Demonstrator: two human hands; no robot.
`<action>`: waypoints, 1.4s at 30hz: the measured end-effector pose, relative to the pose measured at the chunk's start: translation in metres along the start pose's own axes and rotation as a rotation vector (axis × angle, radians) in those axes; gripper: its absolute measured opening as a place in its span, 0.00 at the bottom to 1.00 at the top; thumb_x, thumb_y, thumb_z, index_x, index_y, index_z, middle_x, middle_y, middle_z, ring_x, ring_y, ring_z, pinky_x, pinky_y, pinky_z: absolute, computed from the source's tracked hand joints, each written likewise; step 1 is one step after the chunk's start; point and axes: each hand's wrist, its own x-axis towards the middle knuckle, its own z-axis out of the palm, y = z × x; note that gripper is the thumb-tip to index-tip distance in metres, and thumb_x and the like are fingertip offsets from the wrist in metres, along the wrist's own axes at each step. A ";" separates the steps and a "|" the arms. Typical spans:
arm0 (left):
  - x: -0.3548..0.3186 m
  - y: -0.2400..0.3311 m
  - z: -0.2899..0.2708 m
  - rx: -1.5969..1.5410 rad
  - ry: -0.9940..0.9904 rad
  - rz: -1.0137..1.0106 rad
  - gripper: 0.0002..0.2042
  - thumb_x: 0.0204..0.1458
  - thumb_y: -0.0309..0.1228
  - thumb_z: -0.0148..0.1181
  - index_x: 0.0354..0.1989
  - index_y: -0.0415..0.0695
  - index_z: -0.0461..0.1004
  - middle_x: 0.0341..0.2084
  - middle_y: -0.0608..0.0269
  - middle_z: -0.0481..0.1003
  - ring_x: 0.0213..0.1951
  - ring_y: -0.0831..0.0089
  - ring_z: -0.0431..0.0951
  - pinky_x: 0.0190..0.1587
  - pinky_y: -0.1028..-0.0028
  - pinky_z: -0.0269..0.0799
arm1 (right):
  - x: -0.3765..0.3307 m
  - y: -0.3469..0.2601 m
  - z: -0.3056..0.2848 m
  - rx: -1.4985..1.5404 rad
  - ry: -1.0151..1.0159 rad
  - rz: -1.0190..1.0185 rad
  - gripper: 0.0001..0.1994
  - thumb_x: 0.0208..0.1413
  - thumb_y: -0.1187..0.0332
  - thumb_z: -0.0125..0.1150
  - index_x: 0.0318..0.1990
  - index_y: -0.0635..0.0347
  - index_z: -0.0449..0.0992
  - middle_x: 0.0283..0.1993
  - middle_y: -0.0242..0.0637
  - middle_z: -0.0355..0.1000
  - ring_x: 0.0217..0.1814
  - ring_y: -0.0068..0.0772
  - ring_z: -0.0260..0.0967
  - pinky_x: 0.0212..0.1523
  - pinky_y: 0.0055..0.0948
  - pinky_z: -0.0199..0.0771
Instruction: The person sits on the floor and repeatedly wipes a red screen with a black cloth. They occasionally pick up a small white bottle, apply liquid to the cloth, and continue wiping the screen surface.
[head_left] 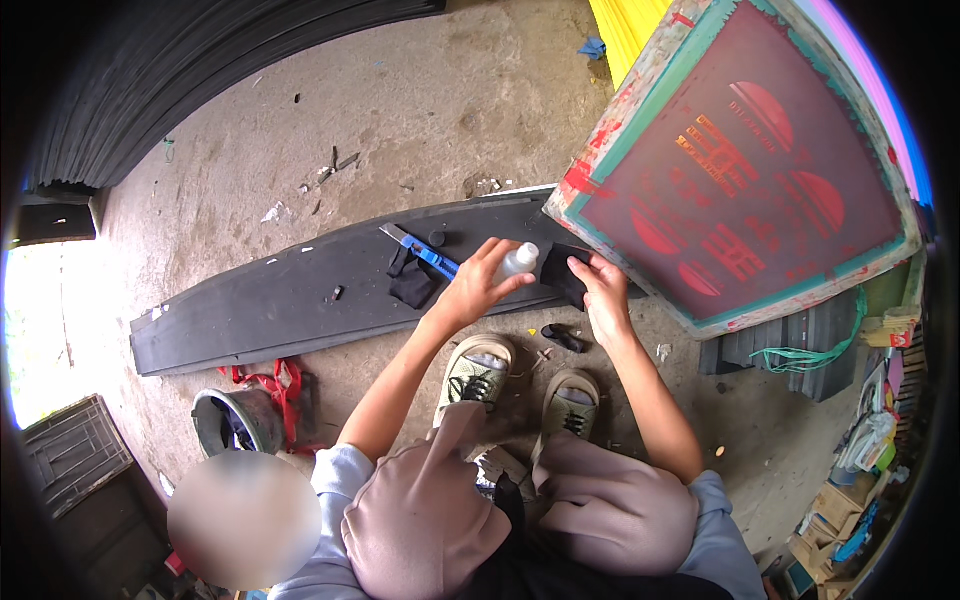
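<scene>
White-capped translucent plastic bottle [516, 263]: held above the long black sheet, cap uppermost, just left of the small flat black cloth-like piece; whether the two touch cannot be told.

Left hand [478, 283]: fingers closed around the bottle, thumb lying along its near side.

Right hand [601, 290]: fingers pinching the small flat black cloth-like piece [563, 274] at its right edge, thumb uppermost.

Long black sheet [250, 310]: a flat strip on the grey concrete floor [400, 110], extending from the left to beneath both hands.

Blue-handled utility knife [426, 251]: on the long black sheet beside the left hand, blade exposed and directed to the upper left.

Folded black cloth-like bundle [411, 284]: near the knife's lower side.

Small round black cap-like object [437, 238]: just beyond the knife.

Wooden-framed printing screen [742, 165]: slanted at upper right, its dark mesh bearing red shapes within a green border.

Pale green laced shoes [472, 372]: on the floor below the hands, well apart from the knife.

Dark round bucket [259, 408]: at lower left, a bright red strap-like item [287, 392] beside it.

Green string [815, 356]: draped over dark grey slabs [795, 382] below the screen.
</scene>
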 end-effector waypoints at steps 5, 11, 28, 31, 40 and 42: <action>-0.001 0.016 0.001 0.142 -0.085 0.005 0.23 0.45 0.42 0.64 0.45 0.39 0.68 0.37 0.50 0.72 0.38 0.51 0.75 0.38 0.62 0.70 | 0.002 0.004 0.005 0.015 -0.012 0.051 0.11 0.56 0.72 0.55 0.45 0.67 0.74 0.41 0.32 0.74 0.41 0.15 0.67 0.44 0.18 0.65; -0.002 0.024 0.000 0.356 -0.038 0.037 0.19 0.43 0.39 0.65 0.38 0.41 0.69 0.28 0.54 0.75 0.33 0.53 0.76 0.32 0.61 0.73 | 0.001 0.005 0.007 0.018 -0.055 0.089 0.11 0.56 0.71 0.55 0.45 0.65 0.73 0.41 0.33 0.74 0.41 0.18 0.69 0.43 0.20 0.67; 0.005 0.002 0.004 0.223 0.021 0.181 0.17 0.42 0.36 0.66 0.39 0.45 0.70 0.29 0.59 0.75 0.32 0.61 0.77 0.33 0.68 0.71 | -0.001 -0.004 0.009 0.205 0.005 0.242 0.05 0.56 0.68 0.56 0.37 0.58 0.74 0.35 0.27 0.72 0.37 0.16 0.68 0.37 0.23 0.67; 0.008 -0.018 0.017 -0.009 0.005 0.107 0.18 0.41 0.31 0.66 0.43 0.44 0.72 0.35 0.57 0.75 0.38 0.59 0.76 0.40 0.67 0.70 | 0.000 -0.014 -0.002 0.276 0.008 0.213 0.06 0.55 0.68 0.58 0.39 0.57 0.73 0.38 0.29 0.72 0.39 0.20 0.70 0.39 0.26 0.70; 0.010 -0.016 0.014 -0.127 -0.078 0.049 0.20 0.42 0.31 0.67 0.45 0.43 0.72 0.43 0.59 0.74 0.46 0.63 0.75 0.48 0.69 0.69 | -0.028 -0.162 -0.058 0.017 0.223 -0.337 0.06 0.54 0.67 0.60 0.26 0.52 0.72 0.26 0.21 0.68 0.24 0.08 0.59 0.22 0.14 0.55; 0.016 0.001 0.003 -0.169 -0.095 0.029 0.21 0.42 0.32 0.67 0.46 0.42 0.71 0.45 0.58 0.73 0.50 0.62 0.72 0.52 0.68 0.66 | -0.030 -0.223 -0.070 -0.340 0.541 -0.866 0.04 0.57 0.70 0.55 0.35 0.58 0.76 0.31 0.29 0.72 0.30 0.16 0.66 0.32 0.17 0.64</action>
